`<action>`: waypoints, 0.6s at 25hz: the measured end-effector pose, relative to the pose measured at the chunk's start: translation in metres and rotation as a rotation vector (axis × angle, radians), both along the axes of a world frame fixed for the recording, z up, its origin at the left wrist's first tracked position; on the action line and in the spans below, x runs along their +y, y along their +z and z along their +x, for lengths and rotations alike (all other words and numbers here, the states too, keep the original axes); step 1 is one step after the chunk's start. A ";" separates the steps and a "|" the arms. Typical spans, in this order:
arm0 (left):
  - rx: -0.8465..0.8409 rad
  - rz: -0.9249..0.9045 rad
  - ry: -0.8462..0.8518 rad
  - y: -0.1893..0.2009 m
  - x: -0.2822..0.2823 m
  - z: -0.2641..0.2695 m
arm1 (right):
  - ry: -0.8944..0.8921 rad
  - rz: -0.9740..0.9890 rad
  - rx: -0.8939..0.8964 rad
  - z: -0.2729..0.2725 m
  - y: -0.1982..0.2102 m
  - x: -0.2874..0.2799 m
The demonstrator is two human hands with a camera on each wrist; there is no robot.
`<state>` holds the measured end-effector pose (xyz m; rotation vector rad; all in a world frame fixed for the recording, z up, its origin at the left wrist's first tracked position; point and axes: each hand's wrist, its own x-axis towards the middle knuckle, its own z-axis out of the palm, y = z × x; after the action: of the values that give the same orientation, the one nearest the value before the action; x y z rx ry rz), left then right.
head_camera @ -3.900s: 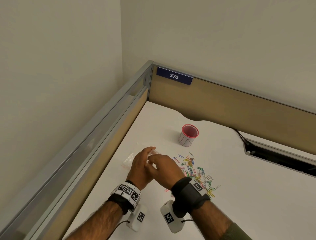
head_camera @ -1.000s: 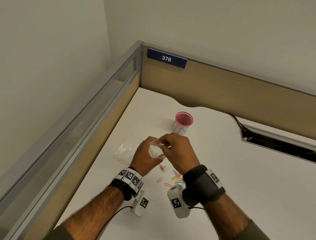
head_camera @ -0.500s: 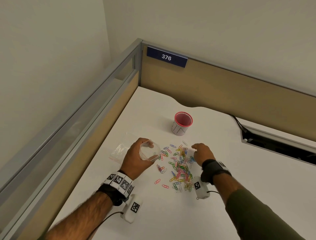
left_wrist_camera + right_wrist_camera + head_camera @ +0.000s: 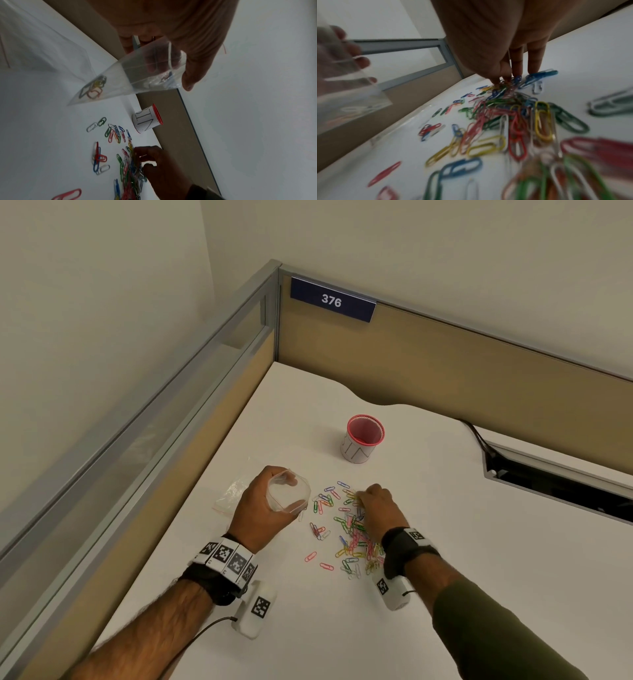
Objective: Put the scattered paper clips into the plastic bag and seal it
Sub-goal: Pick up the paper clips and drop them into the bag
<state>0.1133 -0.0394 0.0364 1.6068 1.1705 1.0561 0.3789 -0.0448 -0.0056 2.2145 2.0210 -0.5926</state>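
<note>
Paper clips [image 4: 346, 529] — right hand [image 4: 378, 505] now touching, bag [image 4: 288, 495] unmoved

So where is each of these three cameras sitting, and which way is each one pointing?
Head: worn on the head, looking down at the white desk; shows both forearms, the left hand and the right hand.
Left wrist: looks along the left hand's fingers at the small clear plastic bag they hold.
Right wrist: looks along the right hand's fingertips, down on the scattered coloured paper clips.
Shared: both wrist views show the clips and the bag; the left one also catches the red-rimmed white cup.
</note>
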 end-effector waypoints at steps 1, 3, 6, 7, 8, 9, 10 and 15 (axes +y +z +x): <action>-0.003 0.005 -0.001 0.000 0.000 0.000 | 0.018 0.005 0.027 -0.001 0.000 -0.009; -0.008 0.013 0.001 0.000 0.000 0.000 | -0.026 0.065 0.097 0.005 0.004 -0.019; -0.023 0.009 0.008 -0.001 -0.001 -0.002 | -0.280 0.153 0.077 0.027 0.012 -0.021; -0.024 0.007 0.009 -0.001 -0.001 -0.003 | -0.334 0.114 0.037 0.033 0.014 -0.021; -0.026 0.008 0.006 0.000 -0.002 -0.003 | -0.359 0.048 -0.008 0.035 0.014 -0.022; -0.025 0.009 0.001 0.000 -0.003 -0.002 | -0.355 -0.016 -0.050 0.033 0.013 -0.022; -0.023 0.010 -0.004 0.001 -0.003 -0.002 | -0.332 -0.053 -0.074 0.027 0.010 -0.022; -0.029 -0.001 -0.020 0.000 -0.004 -0.003 | -0.225 -0.038 -0.005 -0.010 0.004 -0.022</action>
<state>0.1099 -0.0431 0.0369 1.5940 1.1331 1.0620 0.3691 -0.0668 -0.0013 2.4364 1.7548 -0.6386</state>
